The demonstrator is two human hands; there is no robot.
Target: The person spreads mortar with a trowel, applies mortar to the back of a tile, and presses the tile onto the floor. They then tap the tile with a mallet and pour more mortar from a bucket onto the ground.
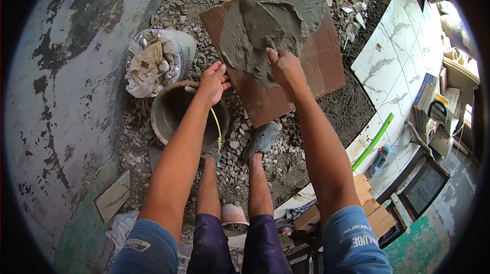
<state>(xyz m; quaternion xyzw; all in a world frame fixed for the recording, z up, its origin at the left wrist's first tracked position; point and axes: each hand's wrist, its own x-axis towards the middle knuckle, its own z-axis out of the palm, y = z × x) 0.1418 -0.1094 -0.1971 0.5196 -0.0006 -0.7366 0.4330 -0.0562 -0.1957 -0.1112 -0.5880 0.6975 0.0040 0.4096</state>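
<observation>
A square brown tile (326, 62) lies with its ribbed underside up, and wet grey mortar (235, 44) covers much of its upper part. My right hand (287, 70) is closed round the handle of a trowel (258, 19), whose blade is coated in mortar and rests on the spread. At the tile's left edge is my left hand (215, 82), its fingers curled against the edge. Just below that hand stands a round bucket (159, 116), partly hidden by my left forearm.
A torn white sack (178, 49) stands by the peeling wall (66, 70). Rubble (235, 136) surrounds my feet. Marbled white tiles (388, 65) cover the floor at right, with a green bar (373, 142) and a blue tool (382, 160) on them. Cardboard boxes (377, 218) sit lower right.
</observation>
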